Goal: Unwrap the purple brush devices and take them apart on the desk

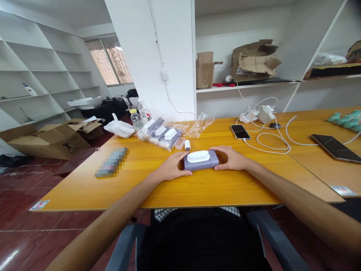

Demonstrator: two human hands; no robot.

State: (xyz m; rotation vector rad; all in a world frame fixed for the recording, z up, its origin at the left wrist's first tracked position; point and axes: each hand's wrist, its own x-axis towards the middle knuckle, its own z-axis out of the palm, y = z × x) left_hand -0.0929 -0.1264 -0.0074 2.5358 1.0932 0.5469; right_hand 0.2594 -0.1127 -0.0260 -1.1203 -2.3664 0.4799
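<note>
A purple-grey case [200, 166] sits at the middle of the wooden table [163, 195], straight in front of the person, with a white-bristled brush [198, 156] lying bristles up on its top. Both hands grasp the case by its ends: the left hand [172, 166] clasps one end, its thumb along the near side, and the right hand [229, 158] clasps the other in much the same way. Whether the case bears fully on the tabletop, I cannot tell.

Just beyond it stand a small white cylinder [187, 144] and a clear pinkish tub [179, 143] — both near a heap of similar plastic-wrapped cases [166, 136]. Behind that heap are a yellow-capped bottle [137, 121] and a white plastic bag [120, 128]. To the left lies a grey item [112, 162], blurred into blocks. To the right, a phone [240, 132] is plugged into a white cable [263, 151]; farther along lie a dark tablet [337, 146] and some green objects [346, 119]. Torn cardboard [255, 62] fills part of the shelf above.
</note>
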